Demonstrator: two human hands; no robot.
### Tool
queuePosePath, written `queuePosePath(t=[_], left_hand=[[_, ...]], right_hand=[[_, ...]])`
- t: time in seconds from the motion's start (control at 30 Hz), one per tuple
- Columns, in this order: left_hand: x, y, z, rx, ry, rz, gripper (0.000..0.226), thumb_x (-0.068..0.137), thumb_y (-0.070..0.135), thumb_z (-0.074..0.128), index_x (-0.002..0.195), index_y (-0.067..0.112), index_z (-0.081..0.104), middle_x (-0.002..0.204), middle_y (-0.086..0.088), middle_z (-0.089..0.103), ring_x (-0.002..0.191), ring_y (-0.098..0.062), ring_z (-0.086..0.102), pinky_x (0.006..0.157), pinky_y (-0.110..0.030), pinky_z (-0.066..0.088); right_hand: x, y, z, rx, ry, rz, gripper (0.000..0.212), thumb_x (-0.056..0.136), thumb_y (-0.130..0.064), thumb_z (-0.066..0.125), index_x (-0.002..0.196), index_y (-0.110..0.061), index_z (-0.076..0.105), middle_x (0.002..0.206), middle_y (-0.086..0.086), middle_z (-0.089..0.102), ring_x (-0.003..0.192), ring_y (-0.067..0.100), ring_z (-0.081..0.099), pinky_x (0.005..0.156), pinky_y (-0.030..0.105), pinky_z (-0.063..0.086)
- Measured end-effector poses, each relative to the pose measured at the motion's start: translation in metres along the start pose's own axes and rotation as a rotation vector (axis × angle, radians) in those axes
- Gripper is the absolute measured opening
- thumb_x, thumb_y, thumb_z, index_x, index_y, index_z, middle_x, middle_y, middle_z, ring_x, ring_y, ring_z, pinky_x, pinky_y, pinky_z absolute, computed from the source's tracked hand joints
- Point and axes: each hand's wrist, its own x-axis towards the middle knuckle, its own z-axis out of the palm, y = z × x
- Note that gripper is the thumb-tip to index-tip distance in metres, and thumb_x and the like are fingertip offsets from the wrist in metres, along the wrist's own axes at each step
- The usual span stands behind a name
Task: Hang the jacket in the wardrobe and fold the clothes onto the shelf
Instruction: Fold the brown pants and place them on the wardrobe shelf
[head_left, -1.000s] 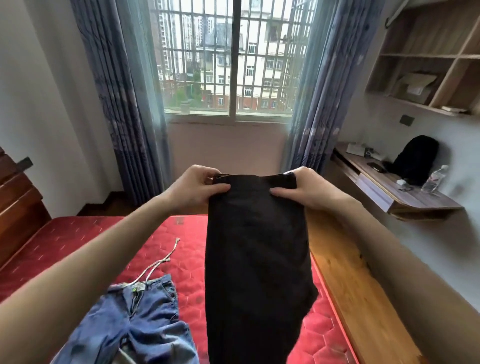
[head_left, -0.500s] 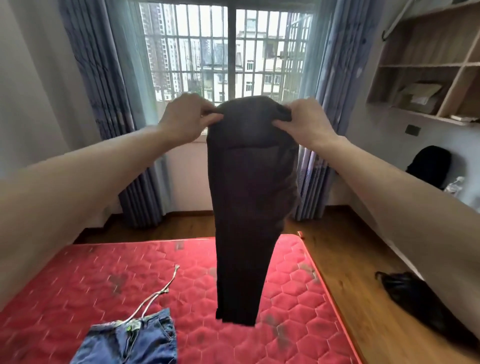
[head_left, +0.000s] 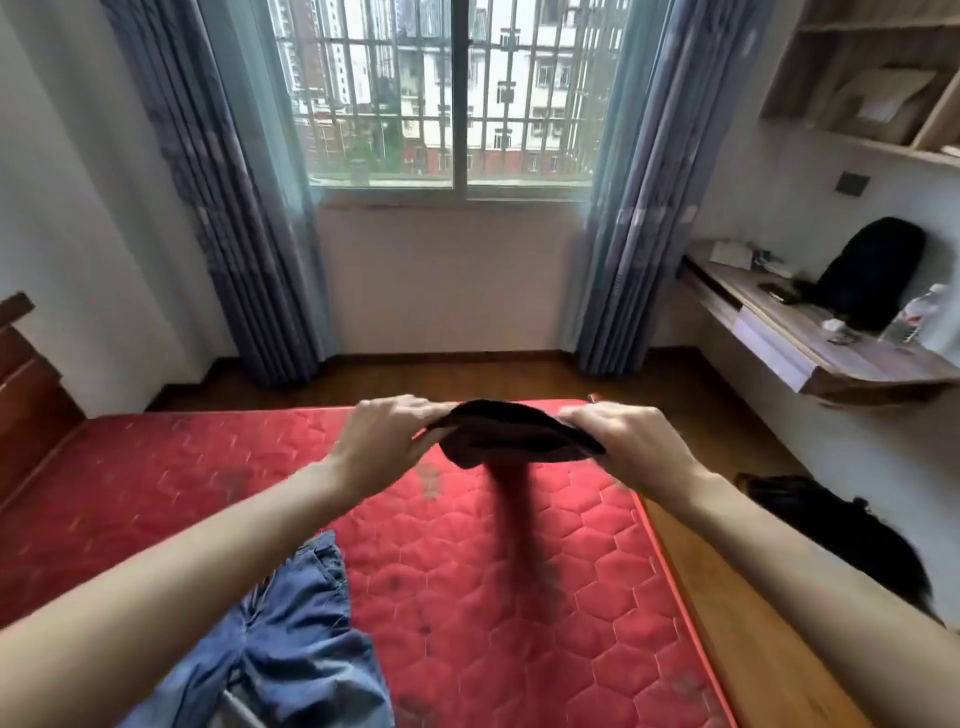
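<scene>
Dark trousers (head_left: 511, 441) hang out in front of me over the red mattress (head_left: 519, 571), motion-blurred, their legs trailing down toward me. My left hand (head_left: 387, 439) pinches the left end of the waistband and my right hand (head_left: 621, 441) pinches the right end. Blue jeans (head_left: 291, 639) lie crumpled on the mattress near its front edge, below my left forearm. No wardrobe is in view.
A dark garment (head_left: 841, 530) lies on the wooden floor right of the bed. A wall desk (head_left: 810, 338) carries a black backpack (head_left: 867, 275) and a water bottle (head_left: 917, 312). Open wall shelves (head_left: 872, 78) hang above. Curtained window ahead, wooden headboard (head_left: 26, 384) at left.
Both hands raised the trousers high, then swung them down and forward to just above the mattress. The legs now trail toward me in a blur.
</scene>
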Motion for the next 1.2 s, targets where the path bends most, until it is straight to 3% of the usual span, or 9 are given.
queuePosePath(t=[0.23, 0.43, 0.6, 0.73, 0.77, 0.83, 0.93, 1.03, 1.2], left_hand=[[-0.236, 0.028, 0.212, -0.225, -0.293, -0.158, 0.031, 0.097, 0.050, 0.052, 0.125, 0.045, 0.063, 0.104, 0.022, 0.076, 0.085, -0.002, 0.072, 0.063, -0.022, 0.057], [-0.426, 0.070, 0.344, -0.023, -0.599, 0.102, 0.020, 0.079, 0.035, 0.056, 0.073, 0.027, 0.073, 0.063, 0.012, 0.063, 0.053, -0.009, 0.061, 0.045, -0.023, 0.046], [-0.544, 0.114, 0.400, 0.147, -0.800, 0.176, 0.021, 0.069, 0.013, 0.050, 0.057, 0.023, 0.064, 0.054, 0.005, 0.050, 0.049, -0.016, 0.052, 0.044, -0.025, 0.040], [-0.586, 0.146, 0.424, 0.156, -0.919, 0.092, 0.007, 0.062, 0.018, 0.068, 0.069, 0.021, 0.068, 0.074, -0.002, 0.059, 0.071, -0.024, 0.061, 0.069, -0.038, 0.044], [-0.593, 0.153, 0.429, 0.121, -0.971, 0.060, 0.021, 0.056, 0.020, 0.077, 0.075, 0.020, 0.069, 0.081, -0.005, 0.061, 0.079, -0.027, 0.065, 0.078, -0.041, 0.044], [-0.598, 0.165, 0.434, 0.042, -1.064, -0.049, 0.044, 0.046, 0.027, 0.083, 0.087, 0.017, 0.071, 0.094, -0.010, 0.066, 0.094, -0.032, 0.067, 0.092, -0.045, 0.046], [-0.594, 0.173, 0.437, 0.000, -1.048, -0.039, 0.077, 0.044, 0.038, 0.078, 0.115, 0.007, 0.072, 0.124, -0.019, 0.067, 0.124, -0.037, 0.059, 0.111, -0.052, 0.037], [-0.589, 0.170, 0.445, -0.013, -1.055, 0.030, 0.109, 0.048, 0.038, 0.074, 0.150, 0.008, 0.052, 0.156, -0.026, 0.044, 0.147, -0.041, 0.042, 0.119, -0.057, 0.038], [-0.594, 0.170, 0.462, -0.009, -1.004, 0.115, 0.113, 0.058, 0.034, 0.066, 0.162, 0.009, 0.029, 0.167, -0.032, 0.014, 0.156, -0.045, 0.018, 0.122, -0.059, 0.028]], right_hand=[[-0.242, -0.063, 0.187, 0.073, -0.413, 0.080, 0.015, 0.081, -0.020, 0.062, 0.093, -0.028, 0.065, 0.080, -0.013, 0.067, 0.073, 0.008, 0.069, 0.058, 0.025, 0.053], [-0.441, -0.146, 0.298, 0.055, -0.526, 0.143, 0.025, 0.077, -0.019, 0.050, 0.081, -0.024, 0.074, 0.072, -0.012, 0.067, 0.065, 0.006, 0.069, 0.048, 0.022, 0.053], [-0.560, -0.221, 0.341, -0.030, -0.559, 0.137, 0.034, 0.085, -0.012, 0.050, 0.075, -0.021, 0.080, 0.076, -0.005, 0.074, 0.071, 0.012, 0.074, 0.050, 0.020, 0.054], [-0.621, -0.258, 0.352, -0.071, -0.619, 0.242, 0.030, 0.082, -0.013, 0.056, 0.089, -0.016, 0.085, 0.101, 0.003, 0.081, 0.093, 0.018, 0.079, 0.068, 0.024, 0.060], [-0.633, -0.264, 0.352, -0.077, -0.681, 0.283, 0.026, 0.077, -0.020, 0.068, 0.096, -0.016, 0.085, 0.108, 0.005, 0.080, 0.099, 0.020, 0.078, 0.082, 0.031, 0.058], [-0.647, -0.278, 0.353, -0.033, -0.837, 0.375, 0.046, 0.069, -0.043, 0.085, 0.105, -0.015, 0.082, 0.120, 0.009, 0.076, 0.110, 0.024, 0.075, 0.100, 0.038, 0.044], [-0.635, -0.283, 0.356, 0.060, -0.793, 0.474, 0.047, 0.091, -0.053, 0.062, 0.111, -0.014, 0.079, 0.124, 0.006, 0.074, 0.120, 0.024, 0.068, 0.106, 0.040, 0.039], [-0.609, -0.272, 0.373, 0.087, -0.709, 0.488, 0.051, 0.102, -0.043, 0.049, 0.143, -0.015, 0.062, 0.155, 0.007, 0.053, 0.147, 0.025, 0.046, 0.116, 0.042, 0.033], [-0.632, -0.254, 0.404, 0.107, -0.788, 0.549, 0.073, 0.105, -0.059, 0.044, 0.166, -0.025, 0.024, 0.175, 0.003, 0.013, 0.161, 0.024, 0.011, 0.127, 0.050, 0.019]])
